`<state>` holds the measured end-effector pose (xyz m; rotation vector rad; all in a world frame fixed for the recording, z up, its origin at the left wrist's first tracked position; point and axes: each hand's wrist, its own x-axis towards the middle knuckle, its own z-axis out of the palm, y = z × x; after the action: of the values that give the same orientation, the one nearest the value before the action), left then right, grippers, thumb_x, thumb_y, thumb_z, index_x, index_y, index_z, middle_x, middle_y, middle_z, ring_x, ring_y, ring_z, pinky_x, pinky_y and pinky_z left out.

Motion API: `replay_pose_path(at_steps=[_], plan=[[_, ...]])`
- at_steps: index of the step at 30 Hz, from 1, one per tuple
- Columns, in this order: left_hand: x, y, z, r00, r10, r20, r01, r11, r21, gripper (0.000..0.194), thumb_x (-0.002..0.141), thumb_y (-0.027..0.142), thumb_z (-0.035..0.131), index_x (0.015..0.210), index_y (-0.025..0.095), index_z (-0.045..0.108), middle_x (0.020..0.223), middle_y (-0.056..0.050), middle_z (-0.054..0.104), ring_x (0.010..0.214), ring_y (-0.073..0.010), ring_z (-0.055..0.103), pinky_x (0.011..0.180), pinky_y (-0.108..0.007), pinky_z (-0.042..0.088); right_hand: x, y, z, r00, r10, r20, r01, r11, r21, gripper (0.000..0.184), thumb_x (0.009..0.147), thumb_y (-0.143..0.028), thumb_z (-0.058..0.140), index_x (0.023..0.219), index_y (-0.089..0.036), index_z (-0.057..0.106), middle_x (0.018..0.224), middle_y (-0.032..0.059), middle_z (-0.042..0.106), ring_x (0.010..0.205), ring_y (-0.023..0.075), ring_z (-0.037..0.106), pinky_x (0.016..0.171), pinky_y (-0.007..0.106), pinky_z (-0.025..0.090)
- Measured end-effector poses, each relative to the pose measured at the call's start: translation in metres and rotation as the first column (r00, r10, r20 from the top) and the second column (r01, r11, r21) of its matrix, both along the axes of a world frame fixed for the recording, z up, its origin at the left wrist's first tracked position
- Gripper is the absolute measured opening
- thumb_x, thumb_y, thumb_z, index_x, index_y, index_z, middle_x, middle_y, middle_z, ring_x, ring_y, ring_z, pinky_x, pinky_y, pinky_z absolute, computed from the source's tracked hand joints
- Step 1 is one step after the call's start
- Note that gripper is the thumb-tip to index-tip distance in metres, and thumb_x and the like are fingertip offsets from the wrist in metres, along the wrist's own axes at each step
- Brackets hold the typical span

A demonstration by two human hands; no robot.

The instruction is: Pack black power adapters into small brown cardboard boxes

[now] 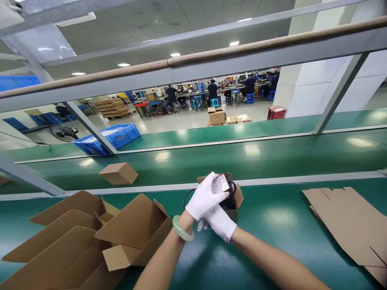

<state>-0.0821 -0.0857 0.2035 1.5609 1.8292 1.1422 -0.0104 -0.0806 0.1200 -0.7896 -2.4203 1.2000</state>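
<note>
The left hand [208, 196], the nearer one, curls round the black thing [220, 184] just ahead, at the small box's [239, 196] open top. The right hand [220, 222] crosses underneath; I can't tell its grip.

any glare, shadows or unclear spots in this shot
Head view: pale glare on the green belt and green worktop; head view: soft shadow beside the left forearm; head view: print on the white label illegible, distant workers too small for detail.
</note>
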Motion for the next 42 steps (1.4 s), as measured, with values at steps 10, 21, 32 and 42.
replay_pose_path(at_steps=[10,21,32,42], plan=[[-0.016,-0.014,-0.004,0.993,-0.044,-0.108,0.060,0.985,0.159,0.061,0.068,0.038,0.074,0.121,0.018,0.053,0.122,-0.013,0.059,0.115,-0.0308,0.054,0.103,-0.048,0.041,0.060,0.037,0.027,0.898,-0.427,0.111,0.230,0.669,0.706,0.031,0.093,-0.021,0.033,0.086,-0.017,0.063,0.073,0.0080,0.064,0.067,0.0198,0.062,0.060,0.028,0.038],[0.006,0.024,0.019,0.852,-0.238,0.467,0.062,0.931,0.360,0.066,0.067,0.039,0.077,0.122,0.020,0.045,0.129,-0.012,0.055,0.110,-0.0260,0.059,0.098,-0.041,0.049,0.071,0.076,0.027,0.822,-0.498,-0.275,0.499,0.399,0.770,0.033,0.095,-0.020,0.032,0.106,-0.016,0.063,0.103,0.0103,0.067,0.087,0.0193,0.063,0.072,0.029,0.040],[0.005,0.070,-0.027,0.979,-0.092,-0.183,0.135,0.962,0.237,0.060,0.069,0.039,0.071,0.121,0.014,0.053,0.127,-0.017,0.057,0.122,-0.0319,0.051,0.106,-0.050,0.040,0.103,0.104,0.031,0.836,-0.481,0.265,0.191,0.707,0.681,0.026,0.090,-0.018,0.041,0.096,-0.020,0.066,0.083,0.0091,0.067,0.077,0.0224,0.064,0.067,0.031,0.044],[0.017,0.062,-0.006,0.879,-0.234,0.416,0.108,0.947,0.303,0.068,0.067,0.041,0.076,0.123,0.018,0.046,0.128,-0.015,0.056,0.112,-0.0273,0.059,0.098,-0.043,0.048,0.158,0.096,0.034,0.776,-0.462,-0.430,0.587,0.276,0.761,0.044,0.085,-0.028,0.054,0.127,-0.014,0.049,0.131,0.0170,0.051,0.116,0.0293,0.051,0.091,0.044,0.048]])
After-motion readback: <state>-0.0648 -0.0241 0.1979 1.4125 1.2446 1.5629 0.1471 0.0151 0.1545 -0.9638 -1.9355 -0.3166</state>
